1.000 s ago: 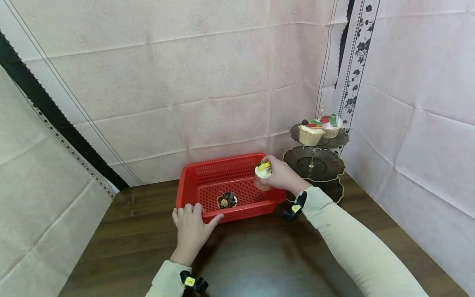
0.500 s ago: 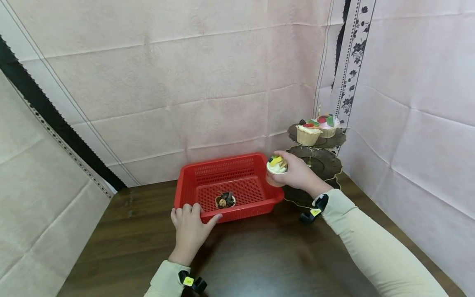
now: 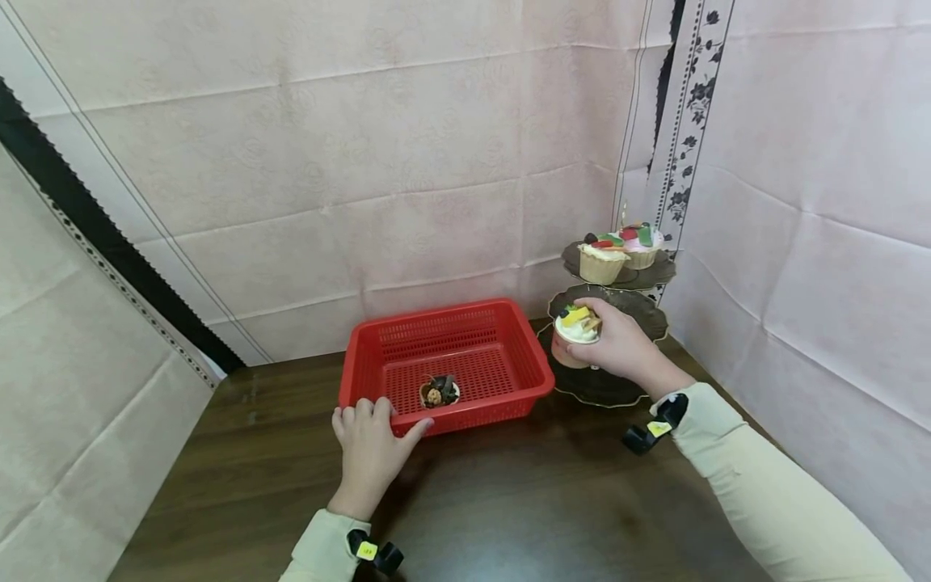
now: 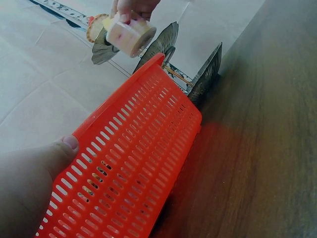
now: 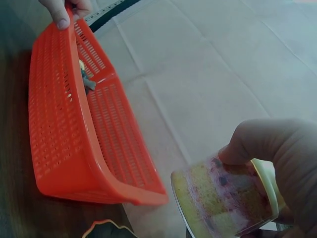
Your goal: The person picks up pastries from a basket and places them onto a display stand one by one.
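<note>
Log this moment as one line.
left hand: grips near rim of red basket | right hand: holds cream-topped cup near tiered stand | basket: dark-topped treat inside | top tier: two cupcakes

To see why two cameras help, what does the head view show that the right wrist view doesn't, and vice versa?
Head view only: two cream-topped cupcakes on the top tier of a dark, scalloped stand.
Right wrist view only: distinct yellow-and-pink layers around the side of a round cake cup.
Both: red slotted plastic basket, left hand at its rim, right hand holding the cup.
</note>
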`<state>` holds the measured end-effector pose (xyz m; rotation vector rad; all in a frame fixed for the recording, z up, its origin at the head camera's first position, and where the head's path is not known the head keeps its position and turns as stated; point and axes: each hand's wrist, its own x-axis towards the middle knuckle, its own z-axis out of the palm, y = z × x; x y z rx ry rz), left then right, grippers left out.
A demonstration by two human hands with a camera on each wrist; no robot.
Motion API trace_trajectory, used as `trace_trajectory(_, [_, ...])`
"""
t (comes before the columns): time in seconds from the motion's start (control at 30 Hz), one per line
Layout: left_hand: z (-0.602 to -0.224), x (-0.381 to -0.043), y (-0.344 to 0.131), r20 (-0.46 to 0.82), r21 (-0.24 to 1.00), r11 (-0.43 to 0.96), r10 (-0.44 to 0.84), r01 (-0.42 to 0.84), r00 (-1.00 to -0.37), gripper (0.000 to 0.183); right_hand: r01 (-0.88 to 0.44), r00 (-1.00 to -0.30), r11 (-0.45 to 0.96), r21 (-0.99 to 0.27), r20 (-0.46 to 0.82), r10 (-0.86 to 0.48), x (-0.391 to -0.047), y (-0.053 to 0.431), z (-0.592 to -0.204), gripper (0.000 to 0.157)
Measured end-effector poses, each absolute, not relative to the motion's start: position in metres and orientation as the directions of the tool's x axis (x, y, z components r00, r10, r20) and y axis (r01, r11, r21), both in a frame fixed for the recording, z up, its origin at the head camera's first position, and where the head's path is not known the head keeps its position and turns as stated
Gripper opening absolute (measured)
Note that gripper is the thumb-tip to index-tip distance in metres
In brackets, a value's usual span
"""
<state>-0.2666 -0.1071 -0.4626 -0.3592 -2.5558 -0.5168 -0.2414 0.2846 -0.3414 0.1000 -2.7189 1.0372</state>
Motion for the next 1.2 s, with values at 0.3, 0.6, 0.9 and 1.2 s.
trace_trajectory(0.3, [-0.462, -0.266, -0.108, 0.525, 0.284, 0.896, 0.153, 0.342, -0.837, 0.063, -0.105, -0.965, 0.767, -0.633, 0.250, 0.075, -0.229, 0.309, -0.340, 0.080])
trace_trajectory(0.6, [-0.460, -0.266, -0.108, 0.517, 0.284, 0.899, 0.150, 0.335, -0.843, 0.064, -0.118, -0.953, 0.750, -0.650, 0.287, 0.099, -0.227, 0.335, -0.342, 0.078])
trace_trajectory(0.9, [-0.460, -0.266, -0.107, 0.507, 0.283, 0.900, 0.153, 0.332, -0.848, 0.064, -0.074, -0.948, 0.780, -0.621, 0.287, 0.138, -0.234, 0.357, -0.344, 0.081])
trace_trajectory(1.2, [-0.461, -0.266, -0.106, 0.508, 0.287, 0.898, 0.153, 0.334, -0.848, 0.064, -0.034, -0.949, 0.773, -0.633, 0.263, 0.173, -0.248, 0.376, -0.345, 0.090])
